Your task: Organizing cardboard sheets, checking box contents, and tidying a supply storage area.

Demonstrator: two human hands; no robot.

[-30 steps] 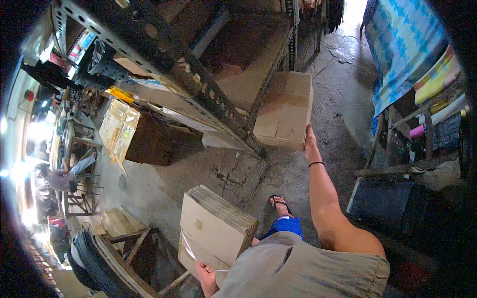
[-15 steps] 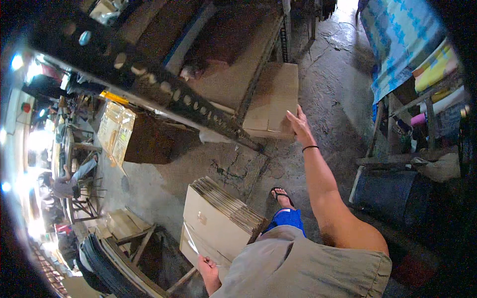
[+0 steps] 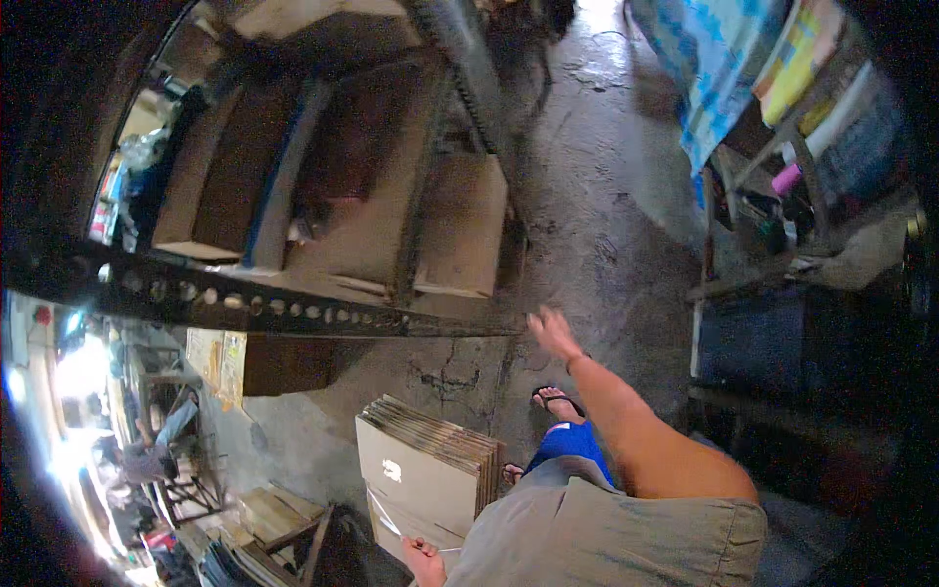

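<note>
Head view, looking down past the person's torso to a cracked concrete floor (image 3: 587,196). Right hand (image 3: 553,331): raised in front of the body, fingers spread and released, grasping nothing; it hangs just beside the end of the perforated steel rack beam (image 3: 293,311). Left hand (image 3: 423,560): low at the picture's bottom edge, against the near face of the bundle of flattened cardboard boxes (image 3: 430,470); its fingers appear curled at the bundle's lower edge, though the grip itself is too small to tell with certainty.

Bundle: stands on edge on the floor beside the person's sandalled feet (image 3: 558,399), sheets packed face to face, broad face turned toward the lower left. Its long axis runs roughly from lower left to upper right, with the stacked sheet edges pointing up toward the rack.

Progress, as a judgement: one flat carton (image 3: 465,230) already lies on the floor beside the lower shelf (image 3: 323,196), well apart from the bundle; the bundle itself remains unlifted on the floor.
</note>
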